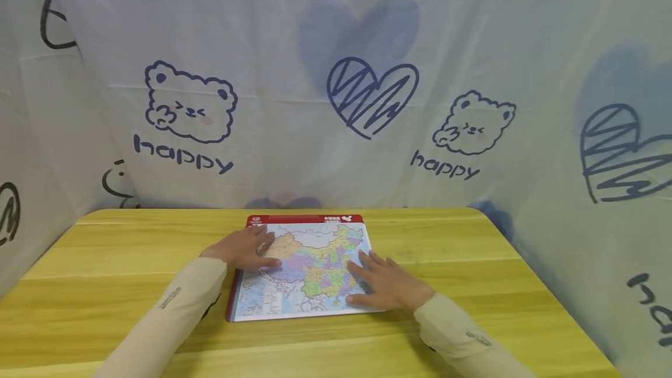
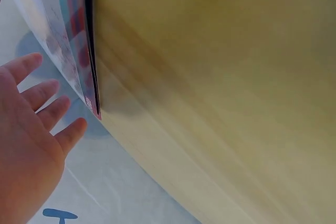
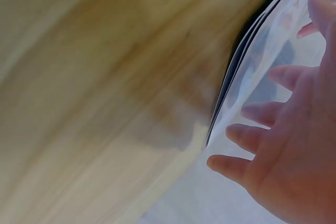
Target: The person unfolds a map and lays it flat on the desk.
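A colourful map board with a red top strip lies flat on the wooden table. Over its left edge is my left hand, fingers spread and pointing inward. My right hand is spread over the right edge, its fingertips above the map. In the left wrist view, the left hand has its fingers apart beside the board's edge. The right wrist view has the right hand spread alongside the layered edge. Whether the palms touch the board I cannot tell.
The yellow wooden table extends to both sides of the board. Behind it hangs a pale curtain printed with bears, hearts and the word happy. More of this cloth hangs at the left and right.
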Tool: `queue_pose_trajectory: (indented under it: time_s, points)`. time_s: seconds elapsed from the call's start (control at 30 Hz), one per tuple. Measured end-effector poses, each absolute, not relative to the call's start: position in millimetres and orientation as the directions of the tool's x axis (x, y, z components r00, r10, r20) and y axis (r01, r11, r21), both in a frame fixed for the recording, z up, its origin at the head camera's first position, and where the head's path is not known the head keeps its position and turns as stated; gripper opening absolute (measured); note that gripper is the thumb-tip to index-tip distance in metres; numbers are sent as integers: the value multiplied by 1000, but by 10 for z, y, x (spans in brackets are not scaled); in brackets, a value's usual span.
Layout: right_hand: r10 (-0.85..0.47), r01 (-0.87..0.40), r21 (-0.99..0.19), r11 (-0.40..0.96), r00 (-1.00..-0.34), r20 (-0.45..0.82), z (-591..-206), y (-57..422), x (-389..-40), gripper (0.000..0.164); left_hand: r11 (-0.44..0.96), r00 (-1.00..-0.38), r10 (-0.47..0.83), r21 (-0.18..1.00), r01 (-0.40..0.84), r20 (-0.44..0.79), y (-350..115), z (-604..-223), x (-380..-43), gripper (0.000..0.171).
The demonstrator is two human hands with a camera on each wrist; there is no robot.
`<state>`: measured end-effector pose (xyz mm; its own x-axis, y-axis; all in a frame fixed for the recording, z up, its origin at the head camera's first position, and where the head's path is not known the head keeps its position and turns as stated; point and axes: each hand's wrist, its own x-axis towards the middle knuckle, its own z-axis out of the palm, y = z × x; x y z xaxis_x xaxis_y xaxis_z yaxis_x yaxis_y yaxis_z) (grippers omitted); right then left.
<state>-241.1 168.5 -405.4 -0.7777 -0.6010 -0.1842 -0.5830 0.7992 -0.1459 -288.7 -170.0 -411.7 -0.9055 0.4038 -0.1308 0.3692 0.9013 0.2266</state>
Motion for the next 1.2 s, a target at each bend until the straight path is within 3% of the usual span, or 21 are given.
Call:
queue_pose_trajectory:
  time_s: [0.67,1.2]
  points:
    - [-534,-534,-79,842,-804,-262,-4089,1644,-2446,72,916,-909,370,237,323,-194,-1762,-4156,-2981,85]
    - [-492,-488,-86,868,-827,-273,-4090,1669,-2616,66,875,-883,449,272,401,-142,-2023,-4164,-2769,80]
